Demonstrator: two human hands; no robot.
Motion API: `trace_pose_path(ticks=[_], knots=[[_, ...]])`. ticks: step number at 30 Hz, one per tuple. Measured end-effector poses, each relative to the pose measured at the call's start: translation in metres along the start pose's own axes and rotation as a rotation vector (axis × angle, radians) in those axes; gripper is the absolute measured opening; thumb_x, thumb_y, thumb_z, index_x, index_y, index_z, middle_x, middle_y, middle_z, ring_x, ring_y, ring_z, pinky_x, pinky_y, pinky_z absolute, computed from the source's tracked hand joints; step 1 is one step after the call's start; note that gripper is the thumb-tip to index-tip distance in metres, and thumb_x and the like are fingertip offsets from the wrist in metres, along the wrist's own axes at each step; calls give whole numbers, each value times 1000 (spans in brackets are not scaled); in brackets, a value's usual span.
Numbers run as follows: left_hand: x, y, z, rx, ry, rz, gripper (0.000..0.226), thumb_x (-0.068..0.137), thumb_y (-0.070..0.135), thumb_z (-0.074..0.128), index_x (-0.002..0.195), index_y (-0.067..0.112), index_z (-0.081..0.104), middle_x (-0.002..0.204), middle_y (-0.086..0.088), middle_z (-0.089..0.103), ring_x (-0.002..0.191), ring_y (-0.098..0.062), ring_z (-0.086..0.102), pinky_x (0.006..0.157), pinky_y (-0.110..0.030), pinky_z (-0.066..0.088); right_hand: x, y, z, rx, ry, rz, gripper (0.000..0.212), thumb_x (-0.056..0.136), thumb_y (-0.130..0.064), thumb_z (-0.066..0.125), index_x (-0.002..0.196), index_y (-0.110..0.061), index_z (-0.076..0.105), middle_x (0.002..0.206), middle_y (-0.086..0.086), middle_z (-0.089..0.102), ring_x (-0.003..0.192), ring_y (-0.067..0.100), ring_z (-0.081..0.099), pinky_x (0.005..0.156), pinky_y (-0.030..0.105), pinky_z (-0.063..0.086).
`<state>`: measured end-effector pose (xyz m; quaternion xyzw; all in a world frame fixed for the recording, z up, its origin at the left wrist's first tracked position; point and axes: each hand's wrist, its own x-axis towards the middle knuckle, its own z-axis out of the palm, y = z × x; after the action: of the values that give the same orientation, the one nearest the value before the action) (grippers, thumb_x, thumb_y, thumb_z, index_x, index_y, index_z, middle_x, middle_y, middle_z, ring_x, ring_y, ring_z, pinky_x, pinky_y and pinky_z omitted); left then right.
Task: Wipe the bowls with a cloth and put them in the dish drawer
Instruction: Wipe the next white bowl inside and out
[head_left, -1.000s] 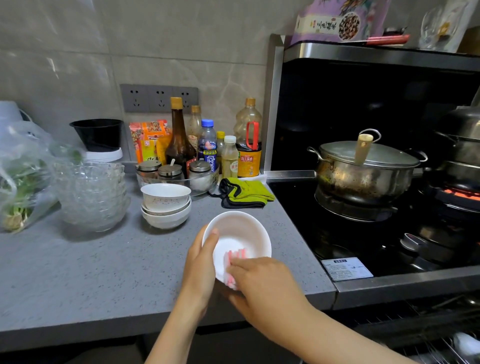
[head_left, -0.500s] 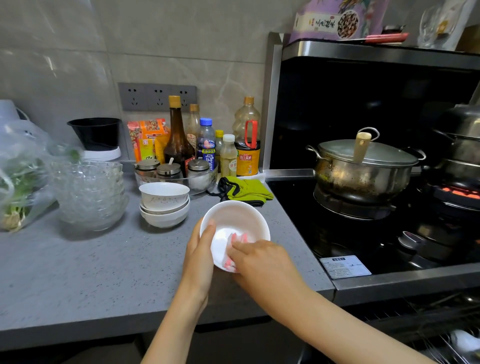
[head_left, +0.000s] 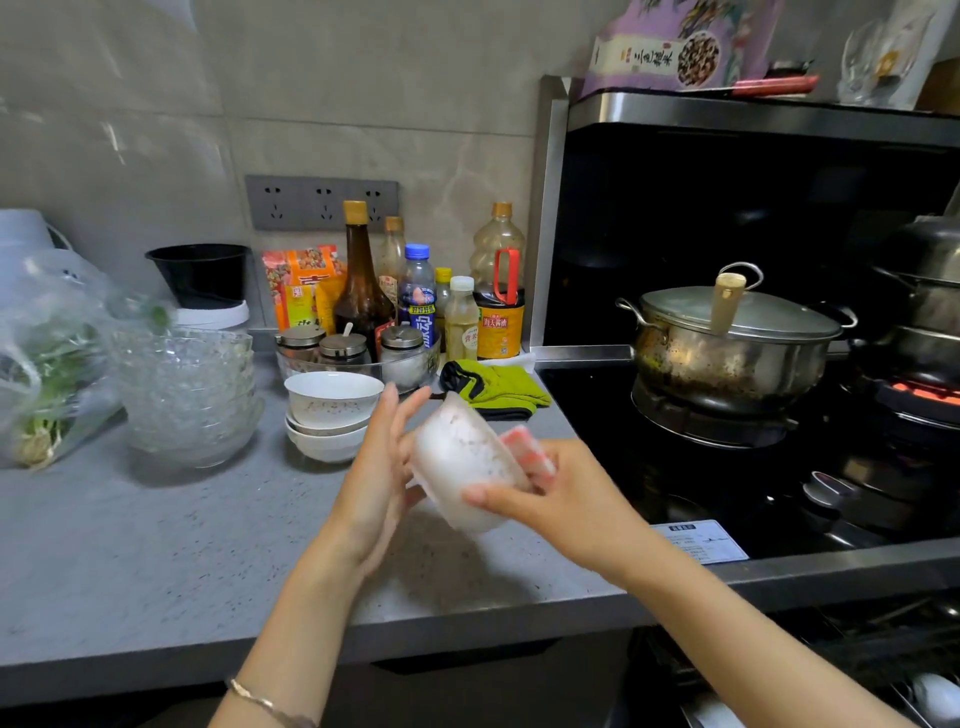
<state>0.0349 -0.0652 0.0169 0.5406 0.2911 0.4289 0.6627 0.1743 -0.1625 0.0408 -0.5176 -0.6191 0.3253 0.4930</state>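
Observation:
A white bowl (head_left: 465, 462) is in the air above the grey counter (head_left: 156, 545), tipped so its outside faces me; it is blurred by motion. My right hand (head_left: 561, 499) grips the bowl with the thumb across its outside, and holds a pink and white cloth (head_left: 530, 452) against its rim. My left hand (head_left: 376, 478) has its fingers straight, touching the bowl's left side. A stack of white bowls (head_left: 330, 421) stands on the counter behind it. At the bottom right, the open dish drawer (head_left: 831, 670) shows dark racks.
A stack of glass bowls (head_left: 189, 395) and a bag of greens (head_left: 47, 364) sit on the left. Bottles and seasoning jars (head_left: 395, 317) line the wall. A green cloth (head_left: 493, 389) lies by the stove, where a lidded steel pot (head_left: 732, 343) stands.
The bowl has been turned over from opening-up to outside-facing. My right hand went from wiping inside it to gripping its outside with the cloth. My left hand's fingers have straightened.

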Motion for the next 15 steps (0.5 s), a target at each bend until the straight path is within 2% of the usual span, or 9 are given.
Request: trace_pose_path(ticks=[2, 4, 5, 8, 12, 13, 15], knots=[[0, 2, 4, -150, 11, -87, 64, 90, 65, 25, 126, 24, 58, 115, -5, 70, 101, -22, 67, 94, -43, 47, 3, -6, -3, 193, 38, 78, 10, 81, -7, 74, 83, -15, 69, 60, -14, 66, 57, -5, 58, 50, 9, 41], [-1, -1, 9, -254, 14, -164, 59, 92, 61, 30, 112, 18, 66, 101, -10, 74, 86, -24, 70, 79, -39, 50, 6, -6, -2, 297, 59, 138, 11, 74, -20, 79, 78, -25, 70, 62, -12, 65, 55, -1, 53, 45, 13, 32], [0, -5, 11, -277, 9, -176, 58, 91, 60, 32, 109, 18, 67, 97, -9, 74, 83, -23, 70, 77, -38, 50, 8, -5, -2, 319, 69, 166, 15, 69, -26, 81, 79, -26, 70, 66, -11, 65, 59, 2, 52, 46, 16, 29], [1, -9, 13, -351, -41, -165, 55, 85, 60, 37, 105, 19, 67, 97, -9, 74, 83, -23, 70, 80, -41, 49, 11, 1, -4, 330, 94, 212, 35, 61, -42, 80, 88, -26, 66, 72, -8, 66, 65, 7, 50, 49, 20, 27], [0, -13, 9, -440, -120, -136, 56, 77, 61, 44, 96, 21, 77, 107, -10, 72, 91, -23, 70, 85, -43, 47, 13, 3, -11, 264, 130, 242, 51, 52, -54, 82, 86, -20, 66, 65, -2, 58, 55, 9, 42, 49, 24, 25], [-2, -14, 8, -464, -131, -126, 55, 76, 63, 48, 96, 21, 78, 109, -10, 71, 92, -22, 70, 85, -43, 47, 14, 3, -14, 241, 123, 257, 53, 54, -57, 84, 84, -18, 65, 60, -2, 55, 52, 10, 39, 49, 25, 24], [-2, -17, 4, -517, -151, -114, 58, 67, 63, 66, 104, 20, 76, 118, -10, 68, 102, -22, 67, 88, -42, 48, 17, 4, -19, 231, 99, 296, 48, 54, -55, 78, 81, -18, 64, 52, -5, 52, 51, 10, 40, 51, 24, 26]])
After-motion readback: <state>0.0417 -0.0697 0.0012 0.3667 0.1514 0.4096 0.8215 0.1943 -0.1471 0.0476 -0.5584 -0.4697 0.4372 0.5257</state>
